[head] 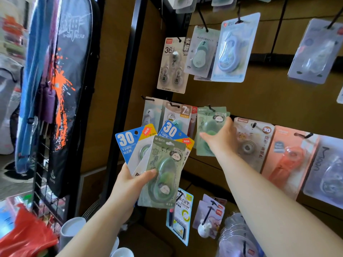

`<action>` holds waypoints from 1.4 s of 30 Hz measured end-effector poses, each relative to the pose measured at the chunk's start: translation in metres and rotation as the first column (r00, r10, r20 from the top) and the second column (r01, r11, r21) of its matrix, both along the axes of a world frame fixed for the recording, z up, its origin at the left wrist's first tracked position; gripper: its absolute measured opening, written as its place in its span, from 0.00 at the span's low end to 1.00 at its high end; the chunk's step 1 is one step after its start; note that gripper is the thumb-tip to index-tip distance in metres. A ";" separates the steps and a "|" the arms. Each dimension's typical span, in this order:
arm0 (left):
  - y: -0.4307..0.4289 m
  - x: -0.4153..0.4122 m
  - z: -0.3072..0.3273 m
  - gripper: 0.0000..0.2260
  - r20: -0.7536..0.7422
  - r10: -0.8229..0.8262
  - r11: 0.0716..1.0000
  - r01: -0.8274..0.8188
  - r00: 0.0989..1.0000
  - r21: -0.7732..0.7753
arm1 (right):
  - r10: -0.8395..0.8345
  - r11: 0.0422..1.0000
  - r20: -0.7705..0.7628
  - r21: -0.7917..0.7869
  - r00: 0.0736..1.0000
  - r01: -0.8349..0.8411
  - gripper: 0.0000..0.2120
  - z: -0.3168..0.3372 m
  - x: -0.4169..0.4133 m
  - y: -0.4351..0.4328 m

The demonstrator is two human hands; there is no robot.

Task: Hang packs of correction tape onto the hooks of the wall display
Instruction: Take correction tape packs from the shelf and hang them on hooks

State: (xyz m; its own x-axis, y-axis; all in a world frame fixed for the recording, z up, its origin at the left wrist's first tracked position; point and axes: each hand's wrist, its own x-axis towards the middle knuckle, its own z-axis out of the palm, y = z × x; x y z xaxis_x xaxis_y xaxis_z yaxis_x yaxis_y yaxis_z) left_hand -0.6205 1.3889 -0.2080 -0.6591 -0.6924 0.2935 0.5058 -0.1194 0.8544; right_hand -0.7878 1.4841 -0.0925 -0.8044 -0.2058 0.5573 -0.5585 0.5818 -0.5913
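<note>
My left hand point(130, 179) grips a fan of correction tape packs: a green panda pack point(164, 173) in front, with two blue "30" packs point(130, 143) behind it. My right hand point(220, 138) reaches to the wall display, with its thumb and fingers around the green panda packs point(207, 123) that hang on a black hook point(209, 108) in the middle row. The hand covers the lower right part of those packs.
More packs hang on hooks all round: a beige "36" pack point(171, 65), pale blue pack point(233, 51), orange pack point(289, 154), and lower packs point(181, 216). A black frame post point(126, 89) borders the display on the left, with a hanging black bag point(70, 89) beyond it.
</note>
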 end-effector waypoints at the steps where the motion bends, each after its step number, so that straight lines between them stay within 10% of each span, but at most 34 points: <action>1: 0.001 0.000 0.000 0.13 -0.002 -0.004 1.000 0.004 1.000 -0.002 | 0.013 1.000 0.010 -0.002 1.000 -0.013 0.43 -0.003 0.002 0.001; 8: 0.009 0.000 0.005 0.15 -0.041 -0.021 0.999 0.022 0.999 0.033 | 0.289 0.952 0.031 0.099 0.957 -0.290 0.26 -0.050 0.042 0.031; 13: 0.027 0.000 0.014 0.17 -0.058 -0.029 0.999 0.030 0.998 0.018 | 0.507 0.862 0.218 -0.123 0.834 -0.492 0.04 -0.063 0.065 0.054; 27: 0.067 0.006 0.027 0.16 -0.041 -0.054 0.998 0.052 0.998 -0.045 | 0.624 0.766 0.264 -0.390 0.735 -0.510 0.10 -0.051 0.083 0.084; 42: 0.060 0.013 0.027 0.11 0.013 0.072 0.997 -0.072 0.997 -0.008 | 0.490 0.799 0.256 -0.513 0.833 -0.312 0.10 -0.050 0.064 0.081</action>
